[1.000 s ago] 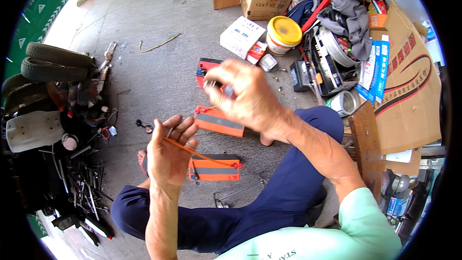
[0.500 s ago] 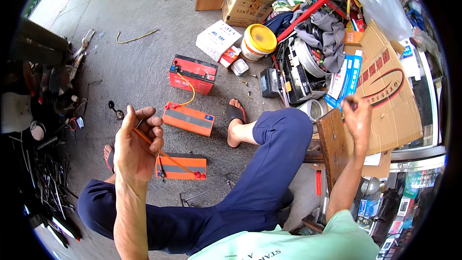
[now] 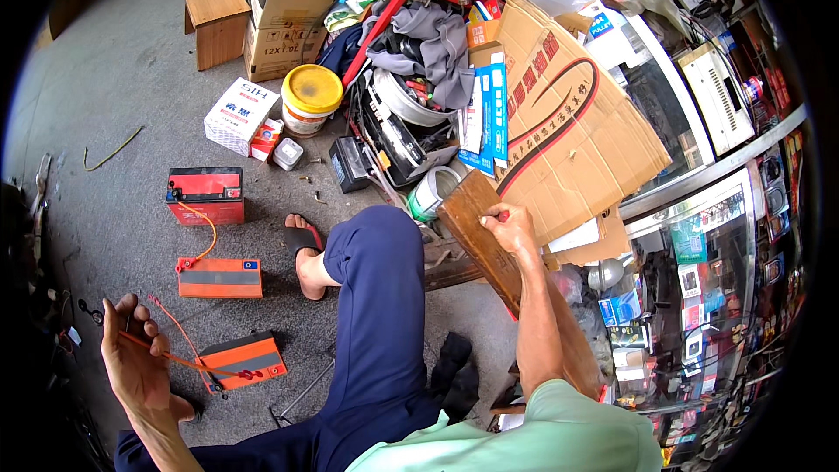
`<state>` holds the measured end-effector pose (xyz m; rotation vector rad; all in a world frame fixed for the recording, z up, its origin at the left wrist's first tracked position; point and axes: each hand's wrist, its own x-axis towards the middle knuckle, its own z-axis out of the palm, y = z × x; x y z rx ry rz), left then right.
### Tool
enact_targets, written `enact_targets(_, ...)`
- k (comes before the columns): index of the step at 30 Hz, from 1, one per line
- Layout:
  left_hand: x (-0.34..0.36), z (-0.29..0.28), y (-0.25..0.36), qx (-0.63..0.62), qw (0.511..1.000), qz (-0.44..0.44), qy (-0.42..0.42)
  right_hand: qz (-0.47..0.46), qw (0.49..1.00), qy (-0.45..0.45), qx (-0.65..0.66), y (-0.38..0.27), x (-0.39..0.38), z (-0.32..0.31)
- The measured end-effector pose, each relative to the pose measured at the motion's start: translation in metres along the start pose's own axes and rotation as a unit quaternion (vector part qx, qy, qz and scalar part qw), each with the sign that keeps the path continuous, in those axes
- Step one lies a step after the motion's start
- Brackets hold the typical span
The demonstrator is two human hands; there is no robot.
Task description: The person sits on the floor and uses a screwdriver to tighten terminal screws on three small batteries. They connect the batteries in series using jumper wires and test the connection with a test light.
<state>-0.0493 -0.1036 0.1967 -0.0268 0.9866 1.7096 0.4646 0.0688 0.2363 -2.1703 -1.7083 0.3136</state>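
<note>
An orange cable (image 3: 179, 358) runs between the thumb and fingers of my left hand (image 3: 140, 363), at the lower left. One end has a dark round terminal (image 3: 90, 308); the other reaches over a tilted orange battery (image 3: 245, 358) on the ground. A second orange battery (image 3: 220, 278) lies farther off, joined by a yellow-orange lead (image 3: 211, 232) to a red and black battery (image 3: 205, 197). On the right, my right hand (image 3: 509, 229) is closed above a worn wooden bench (image 3: 481, 232). A small red bit shows at its fingertips, too small to name.
A yellow-lidded bucket (image 3: 312, 92), a white box (image 3: 240, 114) and a small black battery (image 3: 351, 166) stand beyond my foot. Flattened cardboard (image 3: 577, 140) leans behind the bench. Glass display cases (image 3: 699, 271) line the right side. A wooden stool (image 3: 217, 26) stands far off.
The view has swung right, so the batteries sit farther left. My right hand has come down from before the cardboard to the wooden bench. My left hand still holds the orange cable.
</note>
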Motion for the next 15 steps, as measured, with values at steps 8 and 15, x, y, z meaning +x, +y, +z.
enact_targets(8, 0.001, 0.003, 0.000, 0.001, 1.000, -0.009, -0.016, 0.003, 1.000, 0.006, 0.020, 0.006, 0.003, 0.002)
enact_targets(15, -0.006, 0.001, 0.010, 0.002, 0.998, -0.051, -0.023, 0.001, 0.992, -0.100, 0.082, 0.036, 0.032, 0.043)
